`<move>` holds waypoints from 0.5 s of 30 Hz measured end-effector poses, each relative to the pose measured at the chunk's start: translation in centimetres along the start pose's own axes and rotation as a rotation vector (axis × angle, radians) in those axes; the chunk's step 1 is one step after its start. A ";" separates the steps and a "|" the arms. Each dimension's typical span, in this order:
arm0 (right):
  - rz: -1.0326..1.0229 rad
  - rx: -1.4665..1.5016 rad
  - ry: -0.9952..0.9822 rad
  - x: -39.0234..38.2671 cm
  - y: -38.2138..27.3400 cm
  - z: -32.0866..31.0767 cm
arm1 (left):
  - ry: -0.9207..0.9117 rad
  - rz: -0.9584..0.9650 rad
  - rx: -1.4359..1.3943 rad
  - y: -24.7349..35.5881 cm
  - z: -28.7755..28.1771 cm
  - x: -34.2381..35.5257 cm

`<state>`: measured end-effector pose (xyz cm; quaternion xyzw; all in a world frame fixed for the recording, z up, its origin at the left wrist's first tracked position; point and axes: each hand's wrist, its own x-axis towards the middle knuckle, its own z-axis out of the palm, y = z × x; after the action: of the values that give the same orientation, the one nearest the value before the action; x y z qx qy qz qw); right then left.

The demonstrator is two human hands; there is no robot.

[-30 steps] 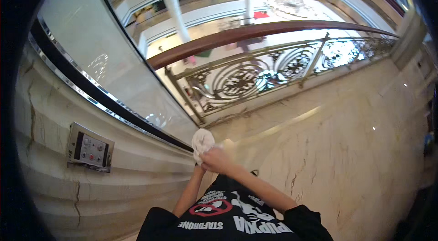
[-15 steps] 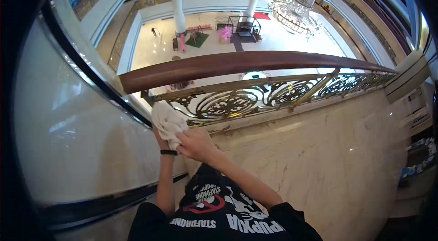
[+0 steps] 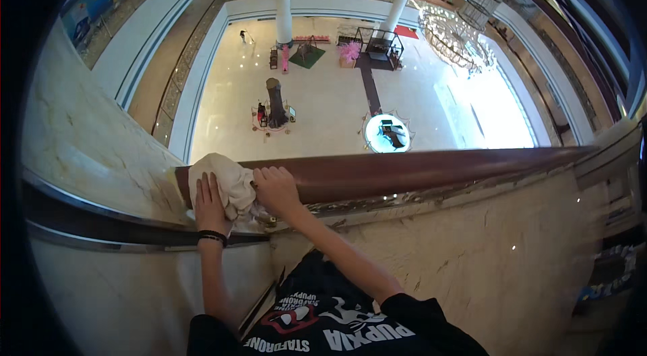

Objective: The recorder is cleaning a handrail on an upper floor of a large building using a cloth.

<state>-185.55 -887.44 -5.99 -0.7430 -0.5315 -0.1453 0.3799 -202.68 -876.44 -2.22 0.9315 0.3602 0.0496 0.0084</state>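
A crumpled white cloth (image 3: 234,184) lies over the left end of the wooden handrail (image 3: 418,174), beside the marble wall (image 3: 94,127). My left hand (image 3: 209,202) is laid on the cloth, fingers stretched upward across it, a dark band on the wrist. My right hand (image 3: 278,191) is closed at the cloth's right side, on the rail, its fingers curled over and partly hidden.
Below the railing is an atrium floor (image 3: 323,113) with a dark trunk-like display (image 3: 275,103), a round lit display (image 3: 385,132), white columns (image 3: 283,2) and a chandelier (image 3: 455,29). A dark metal-edged strip (image 3: 101,218) runs along the left wall. Marble flooring (image 3: 465,248) lies to my right.
Both hands and the cloth have moved left and up onto the handrail's end. My left hand's fingers have spread over the cloth. The view now looks further down over the rail into the atrium.
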 end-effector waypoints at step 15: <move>0.104 -0.023 -0.138 3.0 2.6 2.7 | -0.541 -0.113 0.253 -2.7 -1.0 9.6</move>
<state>-182.55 -883.90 -7.00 -0.7822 -0.5153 -0.0799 0.3408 -197.50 -868.05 -0.56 0.8829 0.3995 -0.2464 -0.0094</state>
